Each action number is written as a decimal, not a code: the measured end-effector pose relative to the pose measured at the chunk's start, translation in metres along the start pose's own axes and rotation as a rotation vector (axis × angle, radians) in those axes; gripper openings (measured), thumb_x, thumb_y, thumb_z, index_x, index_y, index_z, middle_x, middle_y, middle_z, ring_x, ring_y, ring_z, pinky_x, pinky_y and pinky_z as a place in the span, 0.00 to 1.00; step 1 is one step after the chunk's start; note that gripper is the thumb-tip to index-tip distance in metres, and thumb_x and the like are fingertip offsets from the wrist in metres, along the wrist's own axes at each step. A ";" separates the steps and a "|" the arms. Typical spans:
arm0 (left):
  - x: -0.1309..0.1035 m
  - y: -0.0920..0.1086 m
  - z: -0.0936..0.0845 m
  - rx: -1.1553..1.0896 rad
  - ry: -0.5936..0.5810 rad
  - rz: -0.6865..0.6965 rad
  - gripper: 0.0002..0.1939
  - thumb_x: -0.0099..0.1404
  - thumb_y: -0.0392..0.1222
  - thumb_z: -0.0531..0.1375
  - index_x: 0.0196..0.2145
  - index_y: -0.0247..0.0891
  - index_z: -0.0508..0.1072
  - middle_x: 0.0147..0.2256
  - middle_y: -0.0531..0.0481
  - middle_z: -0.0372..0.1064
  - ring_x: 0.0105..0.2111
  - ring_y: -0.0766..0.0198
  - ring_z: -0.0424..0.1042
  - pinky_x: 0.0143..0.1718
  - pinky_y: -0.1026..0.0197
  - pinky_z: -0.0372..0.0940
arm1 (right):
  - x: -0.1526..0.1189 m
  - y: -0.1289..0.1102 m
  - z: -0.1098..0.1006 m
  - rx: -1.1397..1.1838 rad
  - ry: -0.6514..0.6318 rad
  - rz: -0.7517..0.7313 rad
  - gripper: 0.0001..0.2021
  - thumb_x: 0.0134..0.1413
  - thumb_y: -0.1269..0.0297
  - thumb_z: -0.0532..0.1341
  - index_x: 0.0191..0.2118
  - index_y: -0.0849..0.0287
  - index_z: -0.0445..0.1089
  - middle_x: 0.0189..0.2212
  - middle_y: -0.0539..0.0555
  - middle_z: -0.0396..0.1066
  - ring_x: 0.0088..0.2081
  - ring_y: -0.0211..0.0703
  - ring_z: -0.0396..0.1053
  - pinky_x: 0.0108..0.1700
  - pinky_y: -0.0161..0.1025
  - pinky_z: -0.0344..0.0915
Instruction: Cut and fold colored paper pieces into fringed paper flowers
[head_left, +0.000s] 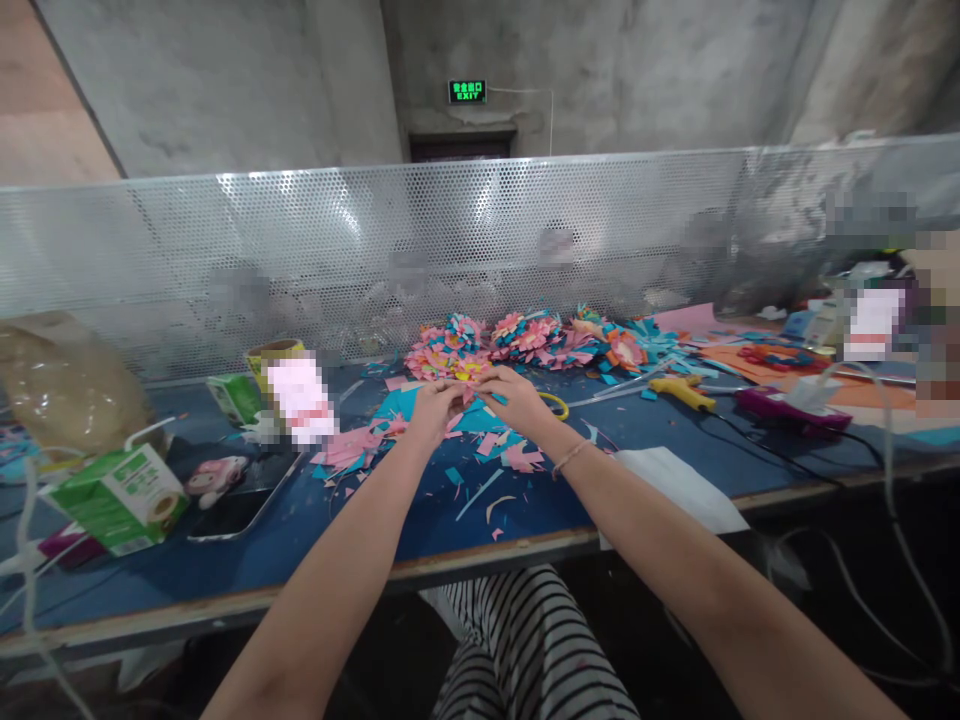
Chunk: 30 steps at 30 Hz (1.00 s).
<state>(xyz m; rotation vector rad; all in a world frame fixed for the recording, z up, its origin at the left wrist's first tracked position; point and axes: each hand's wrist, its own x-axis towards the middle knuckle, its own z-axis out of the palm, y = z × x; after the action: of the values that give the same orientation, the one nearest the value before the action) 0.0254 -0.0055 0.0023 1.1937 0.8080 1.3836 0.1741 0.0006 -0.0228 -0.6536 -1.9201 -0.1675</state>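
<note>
Both forearms stretch forward over the tabletop (435,535), angled inward. The left hand (437,410) and right hand (517,398) meet, fingertips pinching pink paper (469,392).

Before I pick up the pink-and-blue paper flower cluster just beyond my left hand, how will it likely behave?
The paper flower cluster will probably feel light, since it seems made of paper petals. Those thin, splayed petals could bend or crush under a firm grip. Its bushy, uneven outline suggests it's unlikely to roll far.
</note>
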 end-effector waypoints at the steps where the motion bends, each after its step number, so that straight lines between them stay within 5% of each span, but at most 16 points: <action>1: 0.000 0.000 0.000 -0.003 -0.001 -0.002 0.05 0.40 0.35 0.62 0.18 0.33 0.69 0.16 0.53 0.64 0.19 0.71 0.64 0.27 0.64 0.63 | 0.000 0.001 0.000 -0.003 -0.004 -0.009 0.09 0.52 0.68 0.54 0.34 0.56 0.72 0.37 0.55 0.67 0.42 0.41 0.64 0.47 0.43 0.63; 9: 0.000 -0.001 0.000 0.018 -0.010 0.006 0.06 0.40 0.37 0.63 0.16 0.33 0.68 0.16 0.53 0.64 0.19 0.71 0.64 0.28 0.64 0.63 | 0.001 -0.007 -0.002 0.020 -0.011 -0.024 0.08 0.51 0.67 0.54 0.31 0.57 0.71 0.36 0.56 0.66 0.41 0.41 0.64 0.45 0.43 0.64; 15: -0.002 0.000 0.002 0.043 -0.042 0.038 0.05 0.40 0.36 0.61 0.16 0.33 0.68 0.16 0.53 0.64 0.19 0.71 0.63 0.27 0.65 0.62 | 0.005 -0.010 -0.001 0.223 0.106 0.329 0.09 0.50 0.63 0.55 0.35 0.60 0.68 0.35 0.56 0.66 0.33 0.39 0.66 0.33 0.37 0.66; 21: -0.003 -0.002 0.002 0.078 -0.021 0.060 0.06 0.40 0.37 0.62 0.18 0.33 0.69 0.15 0.55 0.62 0.19 0.72 0.61 0.26 0.65 0.61 | 0.005 -0.013 0.000 0.354 -0.065 0.537 0.11 0.48 0.58 0.55 0.24 0.61 0.65 0.19 0.51 0.67 0.23 0.38 0.66 0.27 0.35 0.64; 30: -0.001 -0.002 0.001 0.084 -0.005 0.026 0.05 0.40 0.37 0.62 0.18 0.35 0.70 0.16 0.54 0.65 0.18 0.69 0.64 0.24 0.64 0.62 | 0.007 -0.018 -0.004 0.317 -0.106 0.526 0.12 0.48 0.60 0.54 0.20 0.61 0.63 0.15 0.49 0.65 0.19 0.35 0.63 0.24 0.33 0.59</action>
<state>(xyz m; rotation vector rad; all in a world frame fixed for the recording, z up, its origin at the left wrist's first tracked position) 0.0265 -0.0065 0.0005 1.2755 0.8570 1.3791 0.1655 -0.0137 -0.0113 -0.9345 -1.7546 0.5008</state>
